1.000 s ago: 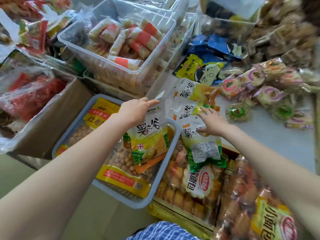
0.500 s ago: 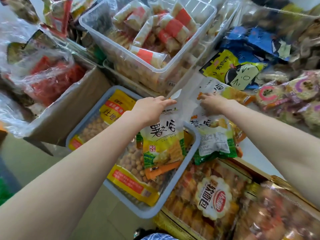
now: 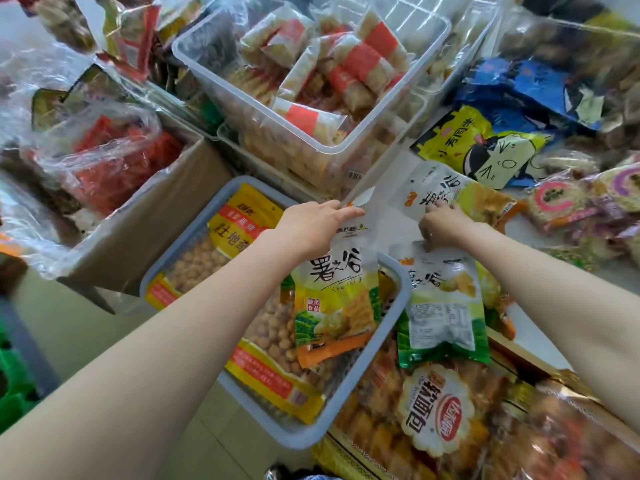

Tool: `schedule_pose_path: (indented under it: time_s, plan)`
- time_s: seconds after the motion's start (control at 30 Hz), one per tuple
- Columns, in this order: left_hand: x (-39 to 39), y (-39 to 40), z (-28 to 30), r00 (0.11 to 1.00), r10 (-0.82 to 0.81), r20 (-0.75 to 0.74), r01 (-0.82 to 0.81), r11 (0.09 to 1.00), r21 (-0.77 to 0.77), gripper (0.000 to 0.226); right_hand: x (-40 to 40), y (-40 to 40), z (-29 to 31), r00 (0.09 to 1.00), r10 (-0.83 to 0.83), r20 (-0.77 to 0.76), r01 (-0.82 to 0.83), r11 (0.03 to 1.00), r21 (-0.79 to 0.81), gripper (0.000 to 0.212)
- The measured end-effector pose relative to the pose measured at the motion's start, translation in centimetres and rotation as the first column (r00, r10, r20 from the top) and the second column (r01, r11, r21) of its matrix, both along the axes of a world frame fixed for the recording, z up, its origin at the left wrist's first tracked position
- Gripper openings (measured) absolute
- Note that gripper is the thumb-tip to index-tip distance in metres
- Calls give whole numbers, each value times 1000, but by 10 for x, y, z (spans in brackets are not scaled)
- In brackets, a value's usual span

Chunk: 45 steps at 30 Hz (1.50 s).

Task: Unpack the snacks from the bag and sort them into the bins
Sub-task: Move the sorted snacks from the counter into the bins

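My left hand (image 3: 311, 223) grips the top edge of a white-and-green chip pouch (image 3: 334, 299) that hangs into the grey bin (image 3: 374, 344). The bin holds a yellow bag of round snacks (image 3: 242, 282). My right hand (image 3: 443, 225) pinches the top of a second matching pouch (image 3: 443, 306), which lies over the bin's right rim. A third such pouch (image 3: 450, 192) lies on the table just beyond my right fingers.
A clear bin (image 3: 263, 98) of red-and-white wrapped snacks stands behind. A cardboard box (image 3: 145, 220) with red packets sits to the left. A yellow-black pouch (image 3: 485, 147) and round wrapped cakes (image 3: 581, 199) lie at right; bread bags (image 3: 433, 420) sit in front.
My right hand moved from the lower pouch up toward the table pouches, then took hold at the second pouch's top. The left hand kept its grip on the first pouch.
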<state>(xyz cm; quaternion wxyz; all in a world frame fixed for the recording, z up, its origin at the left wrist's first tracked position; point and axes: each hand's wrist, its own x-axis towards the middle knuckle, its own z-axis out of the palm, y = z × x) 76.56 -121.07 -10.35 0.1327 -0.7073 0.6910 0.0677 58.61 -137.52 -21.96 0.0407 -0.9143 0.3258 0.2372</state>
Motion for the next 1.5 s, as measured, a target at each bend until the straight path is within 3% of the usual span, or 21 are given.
schedule_pose_path:
  time_s: [0.13,0.2,0.3,0.37,0.47,0.57,0.67,0.83,0.97,1.07,1.2,1.27,1.5]
  plan:
    - [0,-4,-1,1000,3,4,-3,1000,17,77,-19,-19,23,990,-86,116,89,996,-24,28]
    - [-1,-7,0,1000,4,-1,-4,999,35,77,-26,-26,29,975,-189,118,175,977,121,33]
    - [-2,-10,1,1000,11,-12,-10,998,58,77,-31,-21,27,954,-301,7,269,864,426,45]
    - [-3,-11,2,1000,20,-14,-19,998,65,78,-31,-13,25,943,-327,-68,317,811,492,62]
    - [-5,-11,4,1000,20,-11,-19,996,82,77,-30,-3,18,960,-218,-178,273,871,407,71]
    - [-6,-10,5,1000,27,-8,-26,996,87,77,-30,-1,17,970,-174,-171,219,928,301,43]
    - [-6,-6,9,999,31,-19,-29,996,84,77,-29,1,32,968,-230,-103,251,907,337,28]
    - [-9,-1,15,997,48,-58,-43,995,94,79,-34,-2,70,948,-306,86,277,928,251,30]
    - [-5,1,20,978,113,-177,-93,989,119,82,-34,2,109,949,-231,212,209,970,122,35]
    - [2,11,27,895,241,-375,-210,970,121,82,-33,12,148,949,-164,270,147,986,81,31]
    - [22,32,41,715,328,-617,-329,937,117,82,-28,43,202,951,-55,303,42,998,48,27]
    - [34,48,54,603,364,-710,-393,910,133,79,-22,59,225,954,35,297,-32,999,-14,15]
    - [93,146,107,363,408,-838,-507,841,189,43,39,131,295,887,272,374,-245,962,-117,5]
